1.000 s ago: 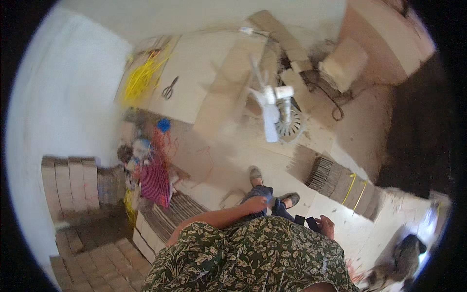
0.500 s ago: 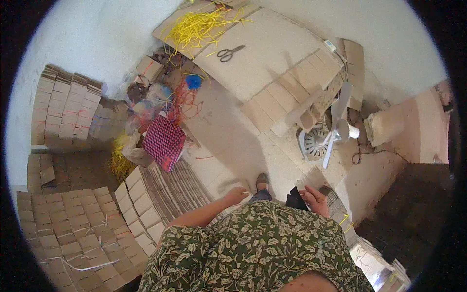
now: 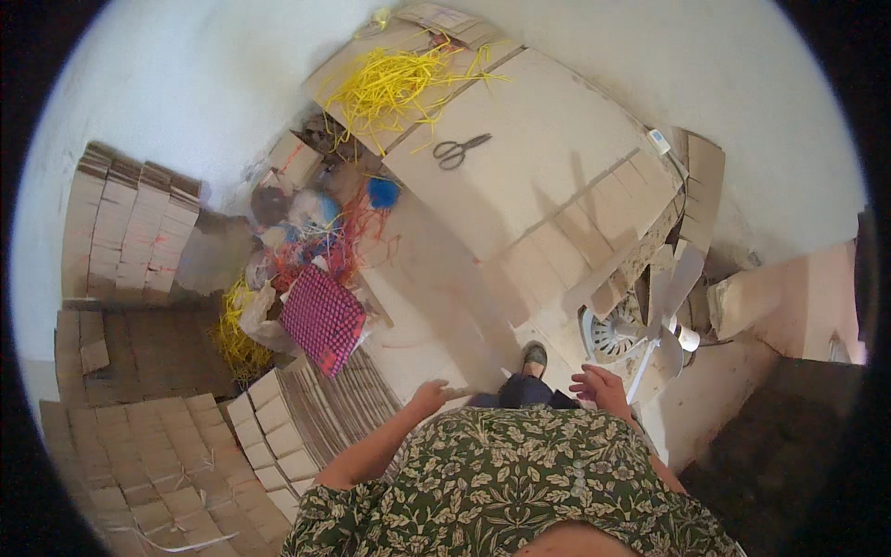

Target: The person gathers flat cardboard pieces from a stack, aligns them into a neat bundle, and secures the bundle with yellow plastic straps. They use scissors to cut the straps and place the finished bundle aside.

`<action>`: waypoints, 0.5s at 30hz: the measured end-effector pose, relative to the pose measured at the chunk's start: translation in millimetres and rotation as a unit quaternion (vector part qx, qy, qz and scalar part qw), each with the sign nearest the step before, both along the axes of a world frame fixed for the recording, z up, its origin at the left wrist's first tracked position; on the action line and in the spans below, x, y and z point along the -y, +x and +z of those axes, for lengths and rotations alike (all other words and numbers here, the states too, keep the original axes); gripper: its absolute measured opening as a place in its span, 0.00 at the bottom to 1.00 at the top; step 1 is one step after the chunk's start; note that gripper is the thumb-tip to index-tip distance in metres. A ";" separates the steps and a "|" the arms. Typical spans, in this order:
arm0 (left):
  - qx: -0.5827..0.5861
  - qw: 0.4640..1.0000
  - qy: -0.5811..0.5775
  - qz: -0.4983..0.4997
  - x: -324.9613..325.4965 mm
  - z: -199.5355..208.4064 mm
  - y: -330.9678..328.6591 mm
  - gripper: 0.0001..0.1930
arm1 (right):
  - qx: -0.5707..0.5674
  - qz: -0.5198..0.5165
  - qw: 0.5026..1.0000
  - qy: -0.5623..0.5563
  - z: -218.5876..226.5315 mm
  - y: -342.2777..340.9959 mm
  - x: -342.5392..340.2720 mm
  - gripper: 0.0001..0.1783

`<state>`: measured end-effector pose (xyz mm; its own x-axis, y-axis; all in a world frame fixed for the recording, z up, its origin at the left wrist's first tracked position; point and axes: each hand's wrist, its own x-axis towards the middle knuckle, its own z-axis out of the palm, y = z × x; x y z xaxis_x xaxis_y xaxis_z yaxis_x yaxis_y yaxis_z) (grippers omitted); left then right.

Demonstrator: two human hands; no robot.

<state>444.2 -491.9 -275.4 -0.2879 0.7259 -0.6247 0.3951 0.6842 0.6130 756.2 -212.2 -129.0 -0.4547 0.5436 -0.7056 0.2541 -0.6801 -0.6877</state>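
Note:
My left hand hangs in front of my body over the floor, its fingers loosely apart, with nothing visible in them. On the other side, my right hand is raised with its fingers spread and appears to hold nothing. A dark patch beside it may be cloth or my trousers; I cannot tell which. A standing fan with pale blades is closest to my right hand. To the left of my left hand, a stack of flat cardboard pieces leans in a row.
Scissors and a heap of yellow strapping strips lie on cardboard sheets at the back. A pink patterned cushion-like thing sits beside tangled string and bags. Cardboard stacks line the left. My shoe is on the floor.
The black flat thing that was in my right hand no longer shows clearly, and that hand's fingers are spread. My body has moved forward, bringing the fan closer.

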 end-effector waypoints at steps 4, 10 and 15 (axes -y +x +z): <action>0.034 0.992 -0.053 0.112 -11.2 23.3 -18.3 0.24 | 0.010 0.053 0.998 -0.018 -4.8 -45.9 -34.3 0.24; 0.084 0.958 -0.058 0.268 26.0 -7.6 -59.6 0.22 | 0.059 0.105 0.993 0.000 -3.9 -125.1 -66.8 0.24; 0.063 0.982 -0.078 0.158 24.2 -21.1 -152.6 0.21 | 0.047 0.068 0.996 -0.021 -5.8 -219.0 -78.5 0.23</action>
